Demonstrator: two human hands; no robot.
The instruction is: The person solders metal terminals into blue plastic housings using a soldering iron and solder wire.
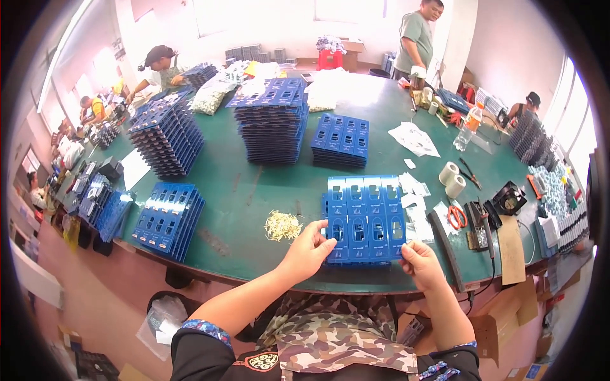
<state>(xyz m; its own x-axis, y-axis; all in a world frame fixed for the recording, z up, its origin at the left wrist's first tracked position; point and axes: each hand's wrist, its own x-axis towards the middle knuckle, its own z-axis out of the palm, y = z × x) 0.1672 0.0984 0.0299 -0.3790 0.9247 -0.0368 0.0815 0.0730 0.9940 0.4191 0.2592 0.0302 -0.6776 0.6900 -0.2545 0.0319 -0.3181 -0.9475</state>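
A blue panel (367, 222) with rows of rectangular cutouts lies in front of me, above other blue panels whose edges show at its left and below it. My left hand (310, 249) is closed on its left edge, thumb on top. At its lower right corner my right hand (419, 261) pinches the edge between thumb and fingers. Whether the panel touches the ones underneath, I cannot tell. Left of my left hand is a small heap of thin yellowish pieces (283, 226). White paper pieces (416, 213) lie just right of the panel.
Stacks of blue panels stand at the far left (166, 133), centre (270, 124), back (341, 141) and near left (168, 219). To the right are white rolls (455, 185), red-handled scissors (457, 216), pliers (468, 171), a small fan (509, 198) and a bottle (468, 129). Other people work around the table.
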